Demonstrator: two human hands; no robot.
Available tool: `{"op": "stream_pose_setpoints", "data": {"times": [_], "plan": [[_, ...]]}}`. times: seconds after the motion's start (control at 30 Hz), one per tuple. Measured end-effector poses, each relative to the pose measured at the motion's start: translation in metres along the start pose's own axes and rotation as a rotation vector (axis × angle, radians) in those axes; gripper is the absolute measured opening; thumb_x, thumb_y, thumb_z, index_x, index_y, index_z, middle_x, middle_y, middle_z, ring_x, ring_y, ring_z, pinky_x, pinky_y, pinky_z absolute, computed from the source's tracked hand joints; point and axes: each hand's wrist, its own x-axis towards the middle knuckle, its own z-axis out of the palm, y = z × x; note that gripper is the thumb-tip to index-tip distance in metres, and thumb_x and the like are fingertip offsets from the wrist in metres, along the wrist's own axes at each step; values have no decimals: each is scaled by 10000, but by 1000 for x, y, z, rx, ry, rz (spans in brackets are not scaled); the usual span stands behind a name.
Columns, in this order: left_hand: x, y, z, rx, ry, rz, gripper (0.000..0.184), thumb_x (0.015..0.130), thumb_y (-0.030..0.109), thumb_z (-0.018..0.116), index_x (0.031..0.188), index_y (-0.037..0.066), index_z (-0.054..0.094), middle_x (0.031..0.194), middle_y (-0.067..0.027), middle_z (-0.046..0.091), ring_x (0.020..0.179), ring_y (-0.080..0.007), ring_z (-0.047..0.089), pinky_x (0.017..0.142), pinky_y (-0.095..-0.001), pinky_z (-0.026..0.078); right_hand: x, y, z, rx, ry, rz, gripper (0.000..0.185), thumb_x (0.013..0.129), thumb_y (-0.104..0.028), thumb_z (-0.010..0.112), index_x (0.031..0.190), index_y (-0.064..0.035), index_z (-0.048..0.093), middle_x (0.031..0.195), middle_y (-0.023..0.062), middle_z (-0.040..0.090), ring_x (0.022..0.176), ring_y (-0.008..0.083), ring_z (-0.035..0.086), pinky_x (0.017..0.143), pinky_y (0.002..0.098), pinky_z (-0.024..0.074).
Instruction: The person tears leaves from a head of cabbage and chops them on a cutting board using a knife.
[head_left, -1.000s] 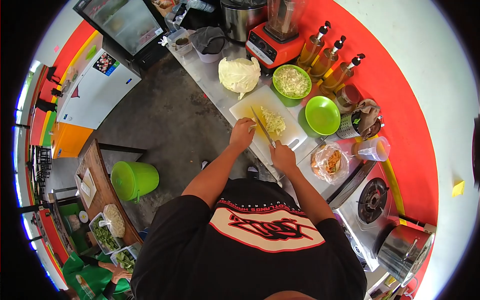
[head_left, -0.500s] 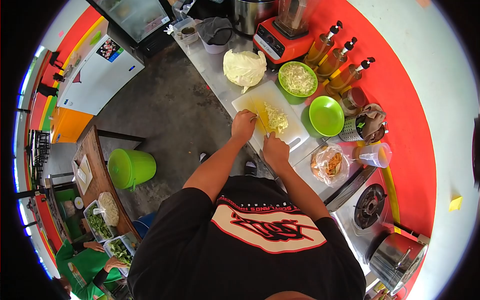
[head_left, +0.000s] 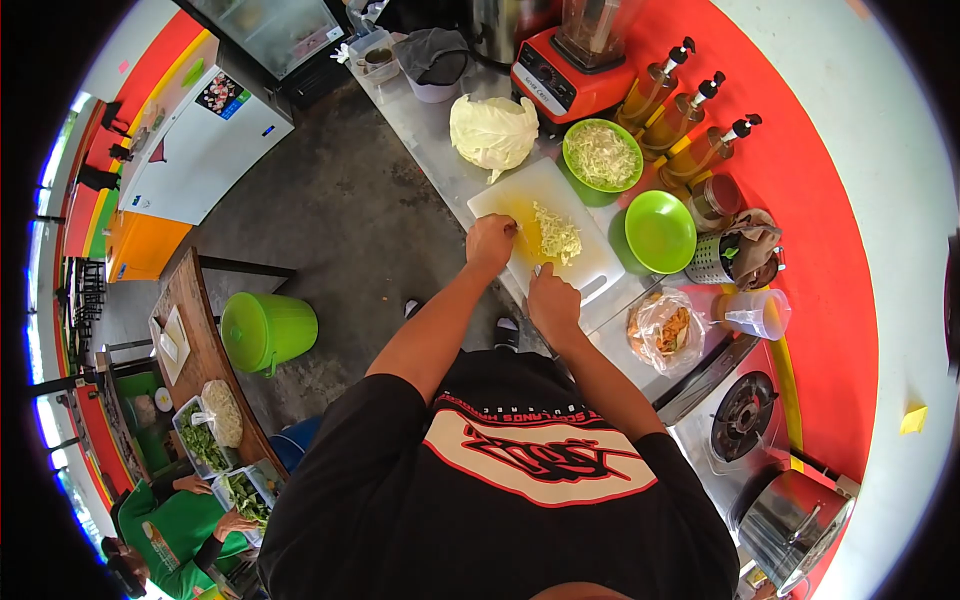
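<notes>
My left hand (head_left: 491, 242) is closed at the left edge of the white cutting board (head_left: 600, 262), its fingertips on a small pale piece too small to name. My right hand (head_left: 554, 298) grips a knife at the board's near edge; the blade is hard to make out. Shredded cabbage (head_left: 557, 235) lies in a pile on the board, beyond both hands. Above the board sits a large cabbage (head_left: 493, 134). A green bowl (head_left: 602, 155) to its right holds more shreds, and beside that stands an empty green bowl (head_left: 660, 232).
A red blender (head_left: 572, 78) and pump bottles (head_left: 693, 110) line the wall side. A plastic bag of food (head_left: 665, 332) lies near the stove (head_left: 742, 415) and a pot (head_left: 797, 525). At lower left, a person in green (head_left: 180, 535) handles leafy greens.
The view has shifted slightly, moving the counter objects right in the frame. The knife blade, plain a second ago, is now barely visible. Both hands stay at the board.
</notes>
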Motion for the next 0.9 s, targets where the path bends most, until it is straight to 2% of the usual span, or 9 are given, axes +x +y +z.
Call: {"op": "stream_pose_setpoints", "data": {"times": [0.07, 0.3, 0.4, 0.5, 0.57, 0.67, 0.8, 0.9], "plan": [[-3, 1, 1, 37, 97, 146, 127, 863, 81, 680, 949, 76, 774, 986, -113, 729, 935, -351, 693, 816, -459, 553, 0, 0, 0, 19, -9, 11, 307, 1032, -298, 503, 1011, 7, 528, 716, 207, 693, 672, 412, 708, 629, 524, 562], [3, -4, 3, 65, 39, 150, 106, 844, 63, 693, 912, 69, 775, 983, -114, 717, 955, -355, 680, 829, -459, 546, 17, -3, -1, 62, -86, 69, 341, 1033, -302, 501, 1056, 35, 548, 812, 253, 706, 768, 430, 716, 706, 535, 562], [7, -7, 5, 82, 93, 234, 96, 828, 90, 727, 902, 60, 779, 975, -137, 727, 908, -364, 693, 803, -459, 551, 31, -7, -18, 150, -59, 73, 349, 1033, -295, 495, 1062, 46, 563, 855, 272, 709, 824, 452, 711, 761, 545, 553], [7, -5, 5, 36, 75, 127, 79, 817, 87, 742, 874, 42, 774, 951, -156, 727, 903, -362, 697, 802, -453, 549, 28, -13, -27, 166, -122, 83, 363, 1036, -302, 492, 1054, 50, 578, 888, 281, 709, 855, 464, 706, 791, 544, 548], [8, -3, 3, 16, 47, 74, 83, 807, 89, 756, 870, 39, 776, 931, -167, 725, 892, -359, 701, 799, -445, 549, 16, -16, -20, 112, -93, 116, 348, 1042, -300, 485, 1044, 28, 602, 896, 252, 724, 842, 427, 722, 770, 518, 563], [7, -5, 4, 2, 38, 46, 101, 804, 97, 760, 888, 45, 782, 940, -167, 727, 887, -360, 701, 799, -443, 551, 18, -12, 2, 75, -102, 142, 348, 1045, -297, 481, 1040, 29, 603, 905, 252, 724, 850, 422, 724, 774, 517, 563], [3, -4, 1, -58, 55, 4, 67, 824, 93, 744, 870, 54, 773, 986, -141, 709, 931, -368, 691, 812, -459, 548, 28, -18, -18, 102, -60, 102, 330, 1047, -287, 474, 1031, 22, 588, 875, 245, 726, 832, 416, 728, 765, 521, 562], [2, -3, 0, 11, 62, 26, 72, 838, 98, 735, 883, 57, 773, 1010, -124, 710, 946, -366, 688, 822, -459, 548, 26, -22, -25, 89, -93, 83, 316, 1050, -274, 461, 1031, 18, 580, 874, 244, 726, 830, 414, 729, 766, 521, 560]]}}
